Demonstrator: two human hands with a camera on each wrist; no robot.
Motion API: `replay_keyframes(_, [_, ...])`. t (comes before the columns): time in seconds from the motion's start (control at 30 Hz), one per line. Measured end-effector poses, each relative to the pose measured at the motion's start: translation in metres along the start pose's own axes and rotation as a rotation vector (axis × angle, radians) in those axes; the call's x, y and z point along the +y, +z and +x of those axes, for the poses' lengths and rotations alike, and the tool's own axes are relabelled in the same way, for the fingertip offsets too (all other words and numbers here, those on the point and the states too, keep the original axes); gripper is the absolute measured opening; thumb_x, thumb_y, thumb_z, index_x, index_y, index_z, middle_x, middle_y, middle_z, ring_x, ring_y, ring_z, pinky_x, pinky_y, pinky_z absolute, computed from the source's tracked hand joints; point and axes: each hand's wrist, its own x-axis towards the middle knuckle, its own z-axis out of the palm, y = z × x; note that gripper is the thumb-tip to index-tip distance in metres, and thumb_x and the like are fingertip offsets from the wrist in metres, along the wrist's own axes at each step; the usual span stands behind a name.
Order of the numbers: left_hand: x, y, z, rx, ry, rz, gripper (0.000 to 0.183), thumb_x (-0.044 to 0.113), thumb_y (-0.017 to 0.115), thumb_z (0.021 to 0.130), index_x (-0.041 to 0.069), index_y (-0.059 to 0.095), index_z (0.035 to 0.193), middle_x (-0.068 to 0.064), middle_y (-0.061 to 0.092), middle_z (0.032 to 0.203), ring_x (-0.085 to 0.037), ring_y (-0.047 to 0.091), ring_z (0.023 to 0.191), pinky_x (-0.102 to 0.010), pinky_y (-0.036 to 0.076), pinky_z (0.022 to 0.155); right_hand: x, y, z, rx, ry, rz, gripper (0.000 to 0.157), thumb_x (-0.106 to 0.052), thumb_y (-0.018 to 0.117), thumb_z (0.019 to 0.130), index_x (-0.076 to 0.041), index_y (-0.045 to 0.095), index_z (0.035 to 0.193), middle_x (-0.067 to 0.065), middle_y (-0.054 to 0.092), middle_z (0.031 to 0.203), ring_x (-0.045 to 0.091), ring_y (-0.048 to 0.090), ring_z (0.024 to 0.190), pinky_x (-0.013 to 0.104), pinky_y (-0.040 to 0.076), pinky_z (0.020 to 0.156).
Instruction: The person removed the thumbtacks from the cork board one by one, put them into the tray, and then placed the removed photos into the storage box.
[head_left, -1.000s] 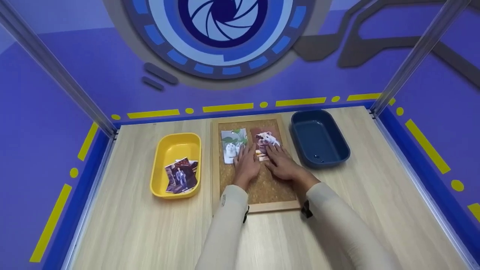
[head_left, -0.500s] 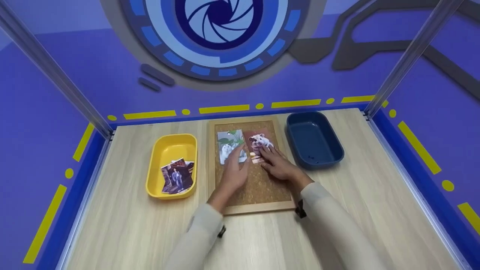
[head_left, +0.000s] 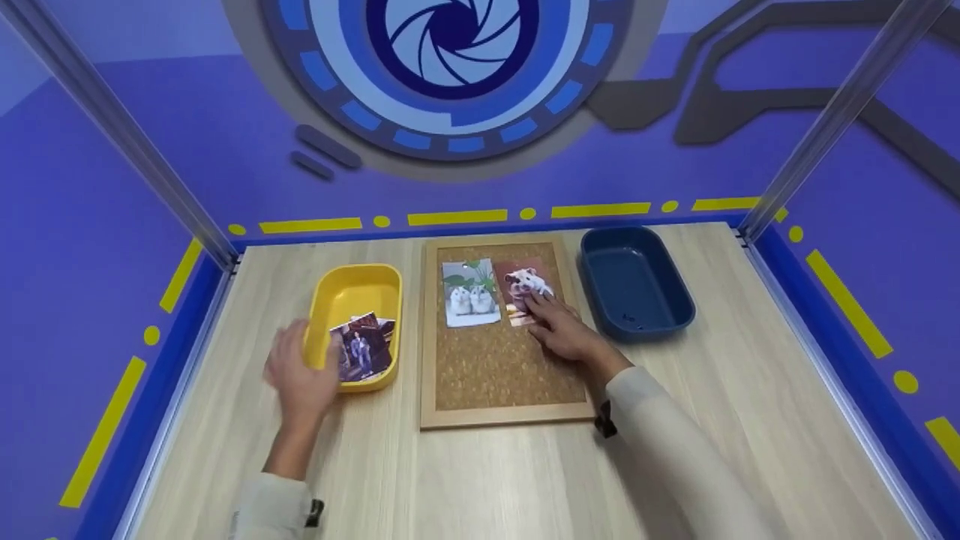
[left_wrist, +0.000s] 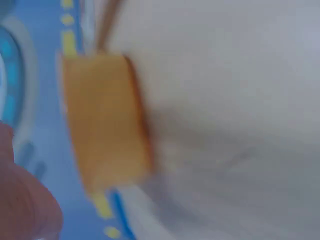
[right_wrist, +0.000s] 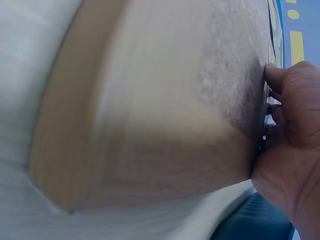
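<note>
My left hand (head_left: pixel 304 379), blurred by motion, is at the left front corner of a yellow tray (head_left: pixel 356 281), its fingers loosely spread; contact with the rim cannot be told. Several photos (head_left: pixel 364 349) lie overlapped in that tray, the top one showing a standing figure. In the left wrist view the tray (left_wrist: pixel 107 125) appears side-on beside part of the hand (left_wrist: pixel 27 205). My right hand (head_left: pixel 562 334) rests flat on a corkboard (head_left: pixel 510 371), fingertips over the lower part of a photo of a hamster (head_left: pixel 525 277). Left of it lies a photo of two hamsters (head_left: pixel 472 296).
A dark blue tray (head_left: pixel 637 277) with a few tiny items (head_left: pixel 630 321) near its front end stands right of the corkboard. Blue-purple walls (head_left: pixel 187 157) enclose the wooden table (head_left: pixel 390 480) at the back and both sides.
My left hand has lifted off the two-hamster photo and moved left to the yellow tray, uncovering that photo. The right hand stays on the other hamster photo.
</note>
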Motion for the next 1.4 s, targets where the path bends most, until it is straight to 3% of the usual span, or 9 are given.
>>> replay_keyframes(0.17, [-0.035,-0.023,0.007,-0.224,-0.452,-0.198,0.083,0.057,0.051,0.108,0.028,0.009,0.174,-0.015,0.006,0.183,-0.04,0.007,0.17,-0.061,0.011,0.137,0.003,-0.003,0.001,0.033,-0.033,0.082,0.058,-0.02,0.056,0.111,-0.009,0.038,0.165,0.016,0.025,0.178,0.041,0.019,0.167,0.062,0.019,0.135])
replay_keyframes(0.27, [-0.049,-0.026,0.011,-0.395,-0.546,-0.246,0.094,0.064,0.051,0.106,0.033,-0.009,0.173,-0.008,-0.01,0.183,-0.034,-0.004,0.171,-0.056,0.013,0.138,0.005,-0.003,0.001,0.066,-0.029,0.15,0.053,-0.019,0.058,0.11,-0.008,0.046,0.161,0.016,0.034,0.175,0.04,0.028,0.165,0.059,0.025,0.134])
replay_keyframes(0.4, [-0.061,-0.025,0.016,-0.525,-0.496,-0.234,0.1,0.052,0.062,0.105,0.03,-0.008,0.173,-0.007,-0.007,0.183,-0.032,-0.001,0.171,-0.051,0.015,0.138,0.008,-0.003,0.0,0.092,0.017,0.247,0.047,-0.019,0.059,0.11,-0.011,0.055,0.156,0.015,0.048,0.168,0.039,0.038,0.161,0.059,0.03,0.132])
replay_keyframes(0.6, [-0.065,-0.023,0.02,-0.581,-0.451,-0.28,0.098,0.042,0.068,0.105,0.029,0.0,0.174,-0.004,0.004,0.184,-0.03,0.008,0.171,-0.049,0.014,0.139,0.008,-0.002,-0.001,0.141,0.03,0.298,0.04,-0.016,0.061,0.109,-0.01,0.064,0.148,0.018,0.056,0.16,0.039,0.046,0.155,0.058,0.034,0.131])
replay_keyframes(0.8, [-0.066,-0.022,0.015,-0.629,-0.418,-0.307,0.105,0.039,0.075,0.101,0.033,-0.001,0.173,-0.005,0.014,0.182,-0.028,0.017,0.168,-0.049,0.014,0.139,0.008,0.0,-0.003,0.122,0.069,0.33,0.039,-0.019,0.061,0.109,-0.018,0.066,0.148,0.008,0.033,0.177,0.033,0.024,0.167,0.058,0.022,0.136])
replay_keyframes(0.9, [-0.066,-0.021,0.013,-0.638,-0.401,-0.304,0.108,0.038,0.077,0.099,0.033,-0.001,0.173,-0.006,0.015,0.182,-0.029,0.016,0.168,-0.05,0.012,0.139,0.006,0.002,-0.002,0.153,0.066,0.284,0.042,-0.019,0.063,0.108,-0.013,0.063,0.15,0.012,0.019,0.181,0.038,0.013,0.169,0.061,0.016,0.136])
replay_keyframes(1.13, [-0.067,-0.021,0.013,-0.618,-0.391,-0.272,0.115,0.041,0.078,0.098,0.04,-0.011,0.171,0.0,-0.001,0.184,-0.03,0.004,0.171,-0.052,0.011,0.139,-0.004,0.003,0.004,0.19,0.155,0.147,0.072,-0.022,0.068,0.105,0.003,0.035,0.164,0.03,0.013,0.177,0.05,0.0,0.167,0.065,0.009,0.136])
replay_keyframes(1.27, [-0.068,-0.021,0.012,-0.627,-0.386,-0.233,0.117,0.045,0.076,0.099,0.047,-0.02,0.165,0.007,-0.016,0.182,-0.029,-0.005,0.171,-0.053,0.007,0.139,-0.006,0.003,0.006,0.186,0.193,0.159,0.071,-0.02,0.068,0.104,0.0,0.037,0.165,0.026,0.021,0.177,0.048,0.01,0.167,0.062,0.015,0.136])
replay_keyframes(1.4, [-0.068,-0.022,0.01,-0.632,-0.344,-0.233,0.115,0.041,0.075,0.101,0.044,-0.02,0.166,0.007,-0.018,0.181,-0.028,-0.009,0.171,-0.053,0.003,0.139,-0.005,0.003,0.009,0.228,0.18,0.203,0.066,-0.014,0.073,0.1,0.0,0.047,0.159,0.026,0.034,0.173,0.048,0.018,0.166,0.061,0.019,0.135])
